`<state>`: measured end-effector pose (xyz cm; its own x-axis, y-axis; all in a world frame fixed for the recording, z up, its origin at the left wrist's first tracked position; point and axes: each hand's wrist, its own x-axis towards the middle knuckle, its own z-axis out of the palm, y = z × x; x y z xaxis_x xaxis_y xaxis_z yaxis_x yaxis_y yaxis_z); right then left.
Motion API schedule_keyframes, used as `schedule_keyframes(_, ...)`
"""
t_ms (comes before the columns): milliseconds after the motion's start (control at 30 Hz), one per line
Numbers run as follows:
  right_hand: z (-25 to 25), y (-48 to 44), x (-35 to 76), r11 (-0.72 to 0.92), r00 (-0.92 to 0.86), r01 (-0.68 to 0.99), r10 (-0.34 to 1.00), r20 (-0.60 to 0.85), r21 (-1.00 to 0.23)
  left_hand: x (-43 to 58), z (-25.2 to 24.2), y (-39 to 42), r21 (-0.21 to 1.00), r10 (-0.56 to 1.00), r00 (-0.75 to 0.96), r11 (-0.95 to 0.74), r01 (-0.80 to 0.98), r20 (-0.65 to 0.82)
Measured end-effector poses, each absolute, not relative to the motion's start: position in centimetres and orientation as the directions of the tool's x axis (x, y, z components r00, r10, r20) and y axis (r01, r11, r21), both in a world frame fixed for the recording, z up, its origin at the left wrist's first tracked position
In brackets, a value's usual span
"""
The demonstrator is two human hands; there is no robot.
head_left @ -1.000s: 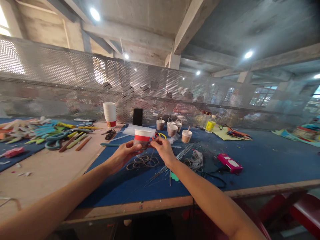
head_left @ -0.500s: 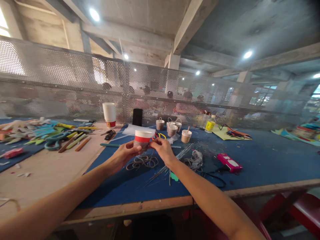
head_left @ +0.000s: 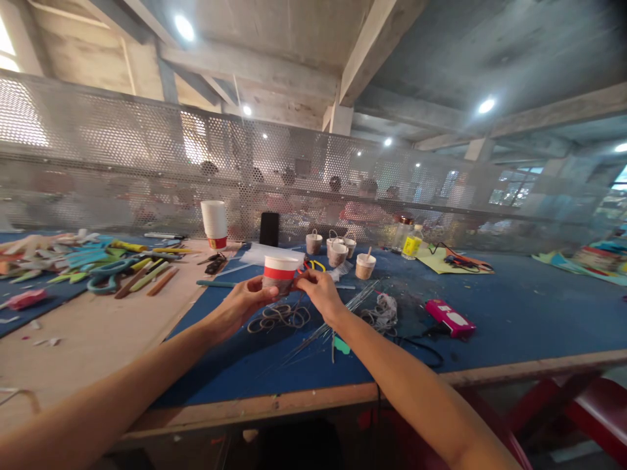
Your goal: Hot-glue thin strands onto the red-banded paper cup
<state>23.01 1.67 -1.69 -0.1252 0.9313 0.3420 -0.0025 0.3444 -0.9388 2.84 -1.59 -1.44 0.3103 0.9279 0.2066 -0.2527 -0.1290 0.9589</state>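
Note:
A paper cup (head_left: 279, 271) with a white rim, a red band and twine wound round its lower part is held over the blue table (head_left: 514, 320). My left hand (head_left: 243, 301) wraps its fingers round the cup's left side and base. My right hand (head_left: 318, 292) pinches at the cup's right side, fingers closed on the twine there. A loose coil of brown twine (head_left: 279, 318) lies on the table just under the cup.
Twine-wrapped small cups (head_left: 337, 250) stand behind, with a stack of white cups (head_left: 214, 222) and a black phone (head_left: 269, 228). A pink glue gun (head_left: 449, 318) lies right, thin wires (head_left: 337, 313) in the middle, scissors and coloured sticks (head_left: 112, 271) left. A perforated metal screen (head_left: 343, 183) backs the table.
Almost nothing differs; my right hand's fingers have shifted slightly at the cup's side, and the cup stays in the same place.

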Motion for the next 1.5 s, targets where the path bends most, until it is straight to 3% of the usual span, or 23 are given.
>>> schedule_keyframes(467,-1.4,1.1,22.7,0.224,-0.199,-0.177,0.945,0.258,-0.958,2.2,-2.4,-0.2,0.934,0.947,0.255,-0.102,-0.342,0.197)
schedule_keyframes(700,-1.7,0.7,22.7,0.393,-0.185,0.032,0.906,0.381,-0.919,2.4,-2.0,-0.3,0.922,0.975,0.167,-0.073,-0.380,0.146)
schedule_keyframes(967,-1.9,-0.2,22.5,0.699,-0.291,0.267,0.715,0.636,-0.663,2.4,-2.3,-0.2,0.912,0.972,0.171,-0.082,-0.402,0.162)
schedule_keyframes(1200,-2.1,-1.1,22.3,0.731,-0.483,0.259,0.664,0.571,-0.631,2.1,-2.3,-0.2,0.891,0.971,0.193,-0.036,-0.452,0.137)
schedule_keyframes(1433,-1.9,-0.6,22.4,0.608,-0.229,0.304,0.794,0.563,-0.734,2.3,-1.7,-0.4,0.884,0.984,0.167,0.022,-0.467,0.064)
schedule_keyframes(1500,-2.0,-0.4,22.4,0.601,-0.241,0.335,0.799,0.551,-0.726,2.3,-1.7,-0.4,0.889,0.982,0.173,0.008,-0.457,0.080)
